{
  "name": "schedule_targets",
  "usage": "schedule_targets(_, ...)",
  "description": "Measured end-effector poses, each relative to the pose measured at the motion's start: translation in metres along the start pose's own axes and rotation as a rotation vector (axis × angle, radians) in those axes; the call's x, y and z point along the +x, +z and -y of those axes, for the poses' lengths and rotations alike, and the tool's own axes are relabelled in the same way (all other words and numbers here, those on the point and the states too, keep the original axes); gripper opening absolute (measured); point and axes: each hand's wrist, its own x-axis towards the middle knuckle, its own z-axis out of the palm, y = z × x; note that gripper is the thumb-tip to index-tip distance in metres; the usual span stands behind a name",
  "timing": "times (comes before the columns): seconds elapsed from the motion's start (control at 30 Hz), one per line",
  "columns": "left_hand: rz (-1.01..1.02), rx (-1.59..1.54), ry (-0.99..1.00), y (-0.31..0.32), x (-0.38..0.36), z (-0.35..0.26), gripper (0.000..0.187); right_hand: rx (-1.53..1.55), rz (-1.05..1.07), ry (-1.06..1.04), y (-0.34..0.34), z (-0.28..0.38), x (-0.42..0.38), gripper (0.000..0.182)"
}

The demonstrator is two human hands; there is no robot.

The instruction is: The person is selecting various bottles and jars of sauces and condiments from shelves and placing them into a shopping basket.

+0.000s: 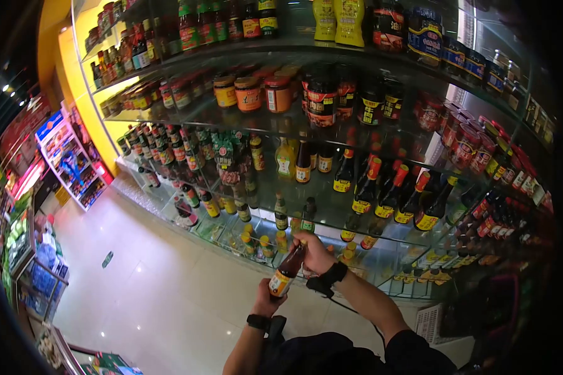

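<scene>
A dark brown sauce bottle [289,267] with a white and orange label is held tilted in front of my body, its neck up and to the right. My left hand [267,300] is closed around the bottle's lower end. Around its neck and cap, my right hand [317,253] is wrapped, hiding most of the cap. Both wrists wear black bands. Just beyond my hands is the glass shelf, with dark bottles with red caps [366,186] and a brown bottle [303,162] standing on it.
Glass shelves hold jars with orange labels [248,94], yellow bottles [349,22] and several rows of other bottles. A lit display cabinet [72,159] stands at the far left. A white basket [428,322] sits at lower right. Pale tiled floor [162,269] lies to the left.
</scene>
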Motion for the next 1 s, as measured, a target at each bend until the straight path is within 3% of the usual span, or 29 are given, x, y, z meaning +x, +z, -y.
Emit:
schedule_targets(0.07, 0.107, -1.023, -0.824, -0.023, 0.054, -0.036, 0.028, -0.002, -0.018, -0.033, 0.019, 0.017, 0.024, 0.014)
schedule_targets(0.23, 0.115, -0.951, -0.783, -0.044, 0.122, -0.089, 0.030, -0.102, -0.218, -0.060, 0.056, 0.042, 0.062, 0.016)
schedule_targets(0.33, 0.144, -0.975, -0.750, -0.035, 0.154, -0.096, 0.031, -0.023, -0.329, -0.301, 0.061, 0.050, 0.081, 0.018)
schedule_targets(0.53, 0.344, -1.090, -0.668, -0.007, 0.189, -0.101, 0.033, -0.120, -0.351, -0.463, 0.058, 0.098, 0.099, 0.019)
schedule_targets(0.6, 0.456, -0.760, -0.235, 0.005, 0.197, -0.088, 0.034, -0.198, -0.354, -0.486, 0.053, 0.111, 0.106, 0.019)
schedule_targets(0.63, 0.378, -1.045, -0.622, 0.009, 0.208, -0.100, 0.034, -0.235, -0.390, -0.517, 0.053, 0.116, 0.110, 0.016)
schedule_targets(0.73, 0.447, -1.081, -0.604, 0.025, 0.232, -0.092, 0.034, -0.300, -0.284, -0.553, 0.045, 0.135, 0.117, 0.012)
schedule_targets(0.8, 0.471, -1.083, -0.608, 0.034, 0.247, -0.087, 0.037, -0.306, -0.323, -0.571, 0.043, 0.143, 0.122, 0.007)
schedule_targets(0.87, 0.473, -1.097, -0.742, 0.038, 0.255, -0.102, 0.042, -0.365, -0.287, -0.685, 0.042, 0.149, 0.127, 0.007)
schedule_targets(1.0, 0.483, -1.047, -0.812, 0.041, 0.272, -0.114, 0.048, -0.438, -0.293, -0.703, 0.036, 0.160, 0.144, 0.006)
